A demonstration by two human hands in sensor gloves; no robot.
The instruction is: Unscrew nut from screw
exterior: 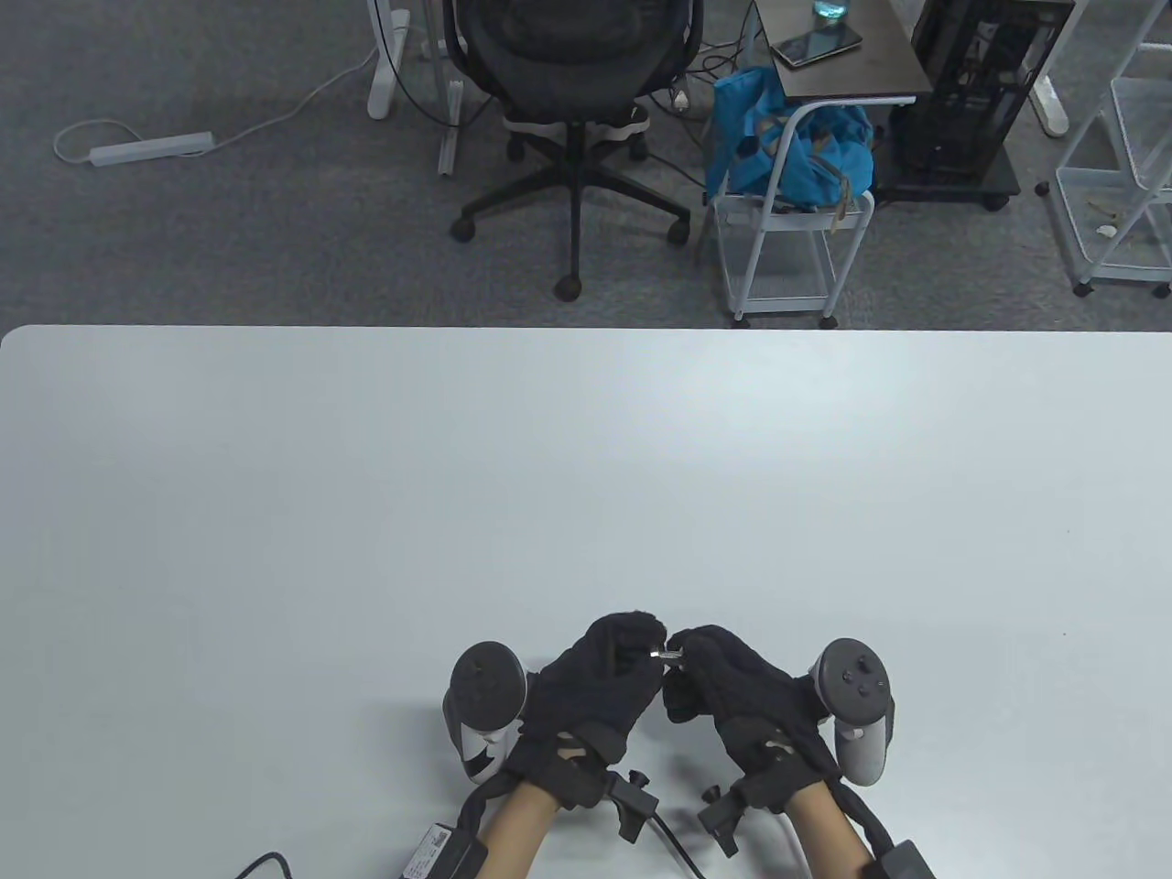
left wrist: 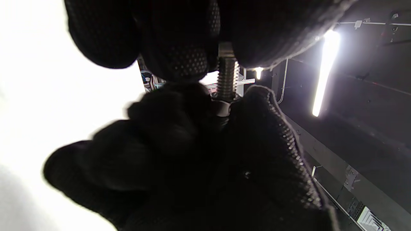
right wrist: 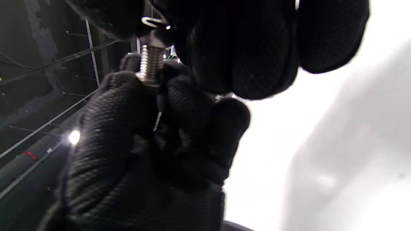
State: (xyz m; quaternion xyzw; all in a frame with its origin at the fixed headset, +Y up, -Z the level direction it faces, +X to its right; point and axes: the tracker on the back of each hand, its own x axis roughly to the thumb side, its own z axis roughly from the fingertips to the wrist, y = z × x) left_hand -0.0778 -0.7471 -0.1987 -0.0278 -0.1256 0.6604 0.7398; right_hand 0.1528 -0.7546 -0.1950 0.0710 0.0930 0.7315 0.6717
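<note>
A silver threaded screw (exterior: 667, 654) is held level between both gloved hands, low above the white table (exterior: 586, 476) near its front edge. My left hand (exterior: 646, 646) pinches one end of the screw; in the left wrist view that end (left wrist: 226, 48) sits between my fingertips (left wrist: 189, 61) and the bare thread (left wrist: 226, 78) runs down from it. My right hand (exterior: 683, 652) pinches the nut (left wrist: 221, 107) on the other end. In the right wrist view the nut (right wrist: 154, 22) is a bright ring between my right fingertips, with the thread (right wrist: 151, 62) below it.
Trackers sit on the back of the left hand (exterior: 485, 700) and of the right hand (exterior: 856, 705). Beyond the table's far edge stand an office chair (exterior: 572, 110), a white cart with a blue bag (exterior: 792, 156) and a side table (exterior: 847, 50).
</note>
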